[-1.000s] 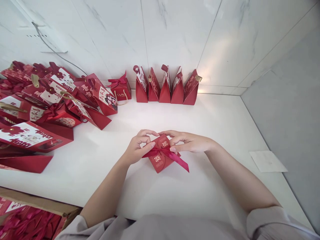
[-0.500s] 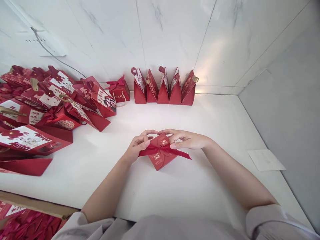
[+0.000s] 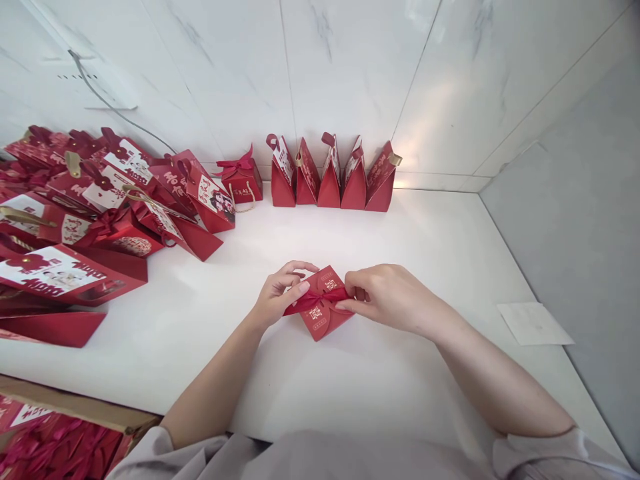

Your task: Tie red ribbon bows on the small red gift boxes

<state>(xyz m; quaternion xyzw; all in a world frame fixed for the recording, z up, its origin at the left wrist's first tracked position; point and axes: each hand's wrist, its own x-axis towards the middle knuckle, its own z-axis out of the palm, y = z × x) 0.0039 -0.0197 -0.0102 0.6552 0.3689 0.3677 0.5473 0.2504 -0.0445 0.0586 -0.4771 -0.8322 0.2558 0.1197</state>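
A small red gift box (image 3: 326, 320) with pale printed characters lies on the white table in front of me. A dark red ribbon (image 3: 316, 299) crosses its top. My left hand (image 3: 281, 291) is at the box's left side, its thumb pressing on the ribbon and its fingers curled along the far left edge. On the other side, my right hand (image 3: 383, 295) pinches the ribbon between thumb and fingers at the box's right edge. The ribbon's right end is hidden by that hand.
Several red tent-shaped boxes (image 3: 329, 180) stand in a row by the marble wall. Beside them is a ribboned red cube box (image 3: 243, 180). A pile of red boxes (image 3: 120, 197) covers the left. A cardboard carton (image 3: 75, 402) sits lower left; a white paper (image 3: 534, 324) lies right.
My right hand has moved from the box's top right corner onto the ribbon and now pinches it. The left hand stays at the left side, its thumb on the ribbon.
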